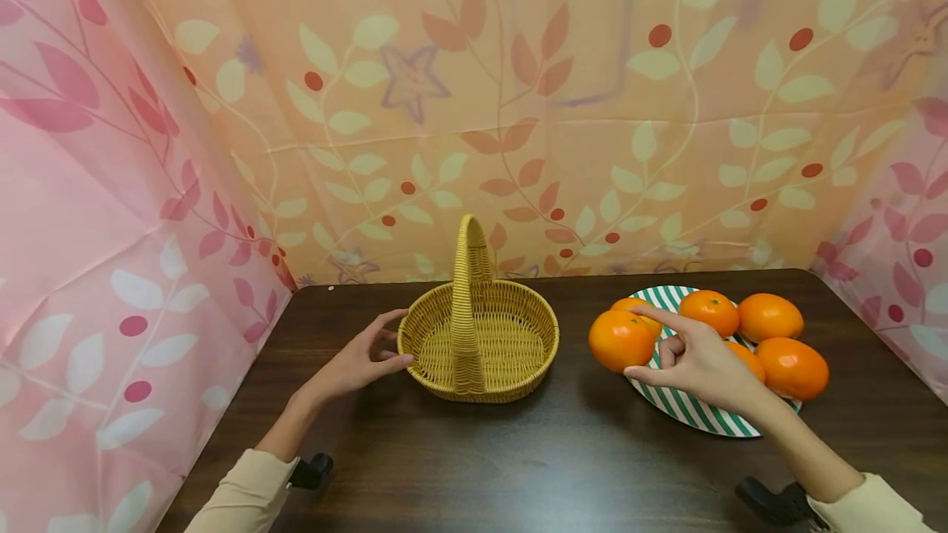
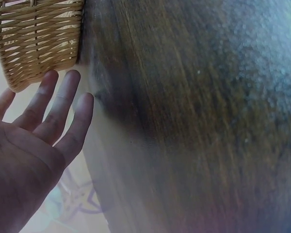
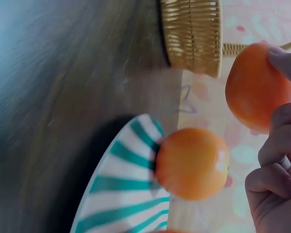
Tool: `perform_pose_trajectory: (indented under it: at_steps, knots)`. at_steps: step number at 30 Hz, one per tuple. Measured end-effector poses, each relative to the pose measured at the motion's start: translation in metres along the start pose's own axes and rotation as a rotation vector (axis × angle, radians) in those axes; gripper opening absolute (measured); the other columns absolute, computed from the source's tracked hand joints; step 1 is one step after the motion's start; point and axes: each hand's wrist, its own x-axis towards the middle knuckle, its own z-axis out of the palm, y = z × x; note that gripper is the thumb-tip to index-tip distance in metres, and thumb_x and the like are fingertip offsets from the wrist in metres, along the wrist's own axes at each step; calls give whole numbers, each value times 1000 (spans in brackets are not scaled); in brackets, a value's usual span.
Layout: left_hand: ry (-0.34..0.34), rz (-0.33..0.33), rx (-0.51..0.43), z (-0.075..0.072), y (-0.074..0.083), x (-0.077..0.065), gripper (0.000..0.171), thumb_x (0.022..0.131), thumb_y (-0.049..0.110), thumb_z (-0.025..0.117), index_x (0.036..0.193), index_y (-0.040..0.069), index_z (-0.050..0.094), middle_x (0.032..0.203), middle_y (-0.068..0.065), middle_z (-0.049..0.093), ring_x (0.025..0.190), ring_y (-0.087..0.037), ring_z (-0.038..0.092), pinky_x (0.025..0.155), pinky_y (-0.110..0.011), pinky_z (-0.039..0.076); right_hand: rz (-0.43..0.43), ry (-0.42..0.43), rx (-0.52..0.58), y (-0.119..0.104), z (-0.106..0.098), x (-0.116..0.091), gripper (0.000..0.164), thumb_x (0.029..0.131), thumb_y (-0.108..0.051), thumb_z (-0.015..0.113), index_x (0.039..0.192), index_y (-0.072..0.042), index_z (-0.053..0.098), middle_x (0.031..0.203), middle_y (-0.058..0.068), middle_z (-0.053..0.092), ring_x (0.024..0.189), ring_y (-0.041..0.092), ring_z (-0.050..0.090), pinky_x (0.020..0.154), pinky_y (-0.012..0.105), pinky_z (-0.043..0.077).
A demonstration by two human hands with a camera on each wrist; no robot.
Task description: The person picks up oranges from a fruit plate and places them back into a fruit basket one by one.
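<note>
My right hand [image 1: 696,360] pinches an orange [image 1: 620,341] between thumb and fingertips, over the left side of the striped plate [image 1: 689,410]. In the right wrist view, the held orange [image 3: 257,90] is raised above another orange [image 3: 193,164] lying on the plate. A yellow wicker basket [image 1: 518,352] with a tall arched handle stands left of the plate, with nothing inside. My left hand [image 1: 363,360] is at the basket's left side, thumb and fingertips right at its rim and wall. In the left wrist view, its fingers [image 2: 58,109] stretch out fairly straight beside the woven wall.
Several more oranges [image 1: 770,317] sit on the green-and-white plate at the right of the dark wooden table [image 1: 474,467]. A leaf-patterned curtain [image 1: 518,105] hangs right behind the table, and pink cloth [image 1: 81,270] hangs along the left.
</note>
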Motion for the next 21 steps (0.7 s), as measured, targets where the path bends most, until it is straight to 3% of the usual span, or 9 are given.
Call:
perform_pose_trajectory:
  at_steps: [9,21]
  knots:
    - [-7,3,-3,0,1,-1,77,98,23,72,159,14,27,130,-25,55,112,-39,64,89,-45,54,-9,-43,91,-11,17,26,78,79,-28,90,146,-12,52,53,-6,46,45,13,45,58,30,47]
    - [-10,-20,-12,-1,-2,1,77,97,26,73,159,18,27,130,-23,55,112,-37,64,91,-48,52,-49,-92,118,-19,39,63,75,77,-33,92,142,-19,57,51,-3,47,44,13,42,49,27,38]
